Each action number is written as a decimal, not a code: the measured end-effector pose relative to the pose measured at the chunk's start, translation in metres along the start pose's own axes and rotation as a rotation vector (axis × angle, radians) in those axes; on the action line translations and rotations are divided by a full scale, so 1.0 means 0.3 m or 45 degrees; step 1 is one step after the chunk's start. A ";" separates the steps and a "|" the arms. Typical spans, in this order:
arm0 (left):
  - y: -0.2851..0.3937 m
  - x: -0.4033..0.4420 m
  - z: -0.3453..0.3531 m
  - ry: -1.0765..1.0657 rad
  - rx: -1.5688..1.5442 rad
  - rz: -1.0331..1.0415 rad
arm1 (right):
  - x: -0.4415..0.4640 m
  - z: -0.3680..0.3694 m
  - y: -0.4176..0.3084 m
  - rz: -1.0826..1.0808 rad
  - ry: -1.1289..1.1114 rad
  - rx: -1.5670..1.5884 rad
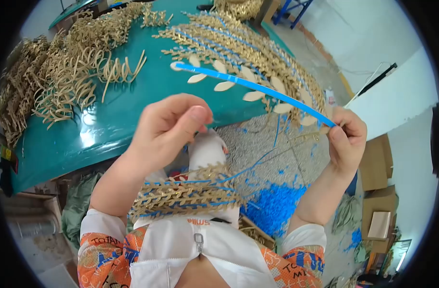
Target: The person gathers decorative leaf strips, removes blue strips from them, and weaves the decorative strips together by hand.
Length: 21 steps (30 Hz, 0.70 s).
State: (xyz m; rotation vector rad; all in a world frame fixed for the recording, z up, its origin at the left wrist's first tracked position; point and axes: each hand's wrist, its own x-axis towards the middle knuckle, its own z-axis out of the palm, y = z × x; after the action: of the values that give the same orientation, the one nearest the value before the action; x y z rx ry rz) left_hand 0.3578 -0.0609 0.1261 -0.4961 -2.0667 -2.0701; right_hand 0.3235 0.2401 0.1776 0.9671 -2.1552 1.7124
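Note:
My right hand (346,139) pinches one end of a leaf strip between thumb and fingers. A bright blue tape (262,89) runs along this strip, and pale cream leaves (224,86) stick out on both sides. The strip stretches up and left, its far end over the green table. My left hand (171,129) is closed in front of the table edge, apart from the strip, thumb against curled fingers; whether anything tiny is between them is hidden. Several gold leaf strips with blue lines (186,199) lie across my lap.
The green table (109,139) carries coiled tan strips (80,91) at left and a heap of gold leaf garlands (243,43) at right. Blue scraps (272,206) pile on the floor. Cardboard (377,163) stands at the right, by a white wall.

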 end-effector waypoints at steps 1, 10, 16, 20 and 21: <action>0.012 0.008 0.008 -0.086 -0.118 -0.140 | -0.001 -0.019 -0.009 -0.023 0.012 -0.033; 0.031 0.010 0.026 0.041 -0.467 0.118 | -0.017 -0.102 -0.031 -0.018 -0.053 -0.089; 0.130 0.074 0.068 -0.001 -0.262 0.357 | -0.013 -0.260 -0.064 0.047 -0.009 -0.253; 0.181 0.161 0.103 -0.096 -0.023 0.589 | 0.022 -0.429 -0.237 -0.036 0.227 -0.370; 0.151 0.162 0.080 0.045 -0.338 0.479 | 0.020 -0.452 -0.274 -0.019 0.274 -0.367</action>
State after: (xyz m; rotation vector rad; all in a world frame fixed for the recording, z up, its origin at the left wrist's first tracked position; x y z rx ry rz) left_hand 0.3312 -0.0327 0.1851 -0.8109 -1.5382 -2.1041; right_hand 0.3394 0.3556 0.2852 0.6873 -2.1656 1.3763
